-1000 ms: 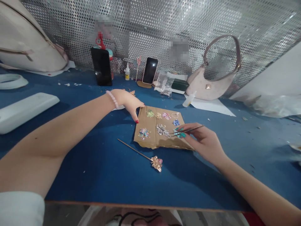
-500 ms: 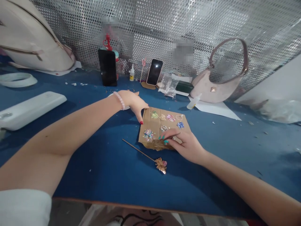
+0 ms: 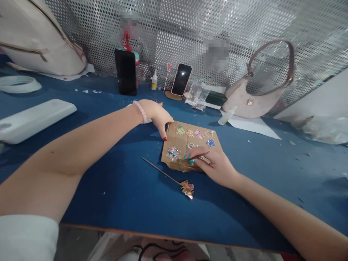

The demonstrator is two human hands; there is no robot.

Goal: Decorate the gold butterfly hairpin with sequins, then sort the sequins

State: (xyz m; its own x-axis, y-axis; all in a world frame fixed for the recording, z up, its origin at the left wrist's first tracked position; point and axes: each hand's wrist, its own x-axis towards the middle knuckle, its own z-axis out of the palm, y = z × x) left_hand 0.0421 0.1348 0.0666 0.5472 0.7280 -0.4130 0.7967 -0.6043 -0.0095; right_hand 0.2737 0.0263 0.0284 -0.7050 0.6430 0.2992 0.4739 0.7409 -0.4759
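Note:
A piece of cardboard (image 3: 176, 144) lies on the blue table, bearing several small heaps of coloured rhinestones (image 3: 173, 153). My left hand (image 3: 156, 115), with a beaded bracelet, grips its upper left corner; thumb and index finger show at the edge, the other fingers are hidden. In my right hand (image 3: 216, 167) is a pair of slim tweezers (image 3: 201, 155), pinched between the fingers. Their tips are low over the cardboard's front edge, and I cannot make out anything in them. Nearer me lies a hairpin (image 3: 163, 172) with a gold butterfly (image 3: 187, 189) and a pink stone.
At the back stand two phones (image 3: 125, 72) (image 3: 181, 79), a glue bottle (image 3: 154, 80) and a dark green box (image 3: 216, 98). Another small bottle (image 3: 227, 116) lies by a handbag (image 3: 244, 96). Leftward are a white device (image 3: 38, 117), a tape roll (image 3: 19, 84) and a backpack (image 3: 40, 40).
The view has shifted slightly. Both hands keep nearly the same places on and over the cardboard, and the tweezers remain in my right hand.

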